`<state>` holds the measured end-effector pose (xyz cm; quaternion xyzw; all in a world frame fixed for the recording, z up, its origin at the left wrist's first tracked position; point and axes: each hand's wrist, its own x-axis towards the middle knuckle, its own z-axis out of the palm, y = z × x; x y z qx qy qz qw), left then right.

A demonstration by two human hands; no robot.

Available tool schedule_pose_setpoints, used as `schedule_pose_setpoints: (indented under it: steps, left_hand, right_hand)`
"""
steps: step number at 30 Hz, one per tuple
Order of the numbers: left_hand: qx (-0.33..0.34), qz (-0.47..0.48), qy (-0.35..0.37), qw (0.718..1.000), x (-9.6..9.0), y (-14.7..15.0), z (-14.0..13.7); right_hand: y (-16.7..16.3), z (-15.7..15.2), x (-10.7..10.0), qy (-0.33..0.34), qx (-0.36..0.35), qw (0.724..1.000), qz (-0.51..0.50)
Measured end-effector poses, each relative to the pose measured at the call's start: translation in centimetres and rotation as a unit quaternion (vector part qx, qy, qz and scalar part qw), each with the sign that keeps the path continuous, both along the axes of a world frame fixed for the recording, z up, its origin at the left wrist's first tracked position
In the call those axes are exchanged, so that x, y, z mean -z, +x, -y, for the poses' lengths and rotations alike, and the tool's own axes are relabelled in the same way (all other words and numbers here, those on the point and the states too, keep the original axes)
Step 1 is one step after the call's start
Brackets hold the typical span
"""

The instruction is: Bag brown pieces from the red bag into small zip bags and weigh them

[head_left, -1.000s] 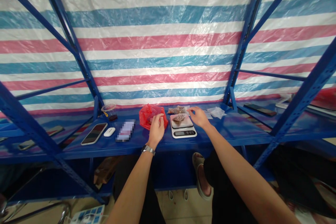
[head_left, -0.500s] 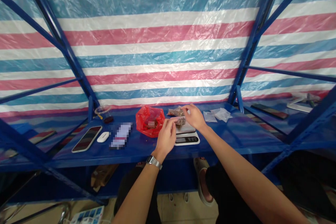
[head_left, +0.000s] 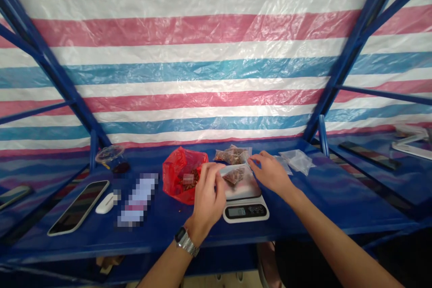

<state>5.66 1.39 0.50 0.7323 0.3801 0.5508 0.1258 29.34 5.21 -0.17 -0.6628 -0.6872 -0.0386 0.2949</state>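
Observation:
A small clear plastic bag of brown dried bits lies on the platform of a white kitchen scale, whose display is lit. At the scale's left edge is my left hand, fingers bent and thumb apart, beside a red plastic bag with loose brown bits and a small clear container inside. My right hand hovers at the platform's upper right corner, thumb and forefinger slightly apart near the small bag's top edge. Neither hand visibly grips it. Behind the scale lie more filled clear bags.
Flat clear bags lie right of my right hand. Toward the left are a phone, a white earbud case, a blurred-out phone-shaped item and a clear plastic cup. Blue metal posts frame the blue shelf.
The small filled bag, held between both hands before, now rests on the scale. My hands have moved apart to its two sides. The view has come closer to the shelf.

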Motion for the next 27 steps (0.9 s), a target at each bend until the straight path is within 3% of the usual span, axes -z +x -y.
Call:
schedule_pose_setpoints:
  steps: [4,12,16,21,24,27]
  left_hand:
    - [0.035,-0.027,-0.015,0.999,0.8,-2.2,0.9]
    - [-0.026,0.020,-0.028,0.999,0.6,-5.3,1.0]
    - [-0.024,0.044,-0.044,0.998,0.1,-4.6,0.6]
    - [-0.016,0.092,-0.104,0.990,0.5,-2.9,0.7]
    - [-0.001,0.185,-0.179,0.966,1.3,-1.3,1.6]
    - [0.002,0.337,-0.287,0.897,2.2,0.2,2.7]
  right_hand:
    - [-0.2,0.0,1.0,-0.008,-0.002,1.000,-0.004]
    - [-1.3,1.7,2.0,-0.018,0.021,0.998,-0.063]
    - [-2.1,2.0,1.8,-0.007,-0.036,0.989,-0.143]
    - [-4.0,2.8,-1.0,0.019,-0.153,0.954,-0.256]
    - [-6.0,3.4,-2.5,0.024,-0.207,0.934,-0.291]
    - [-8.6,3.2,-3.0,0.020,-0.233,0.914,-0.332]
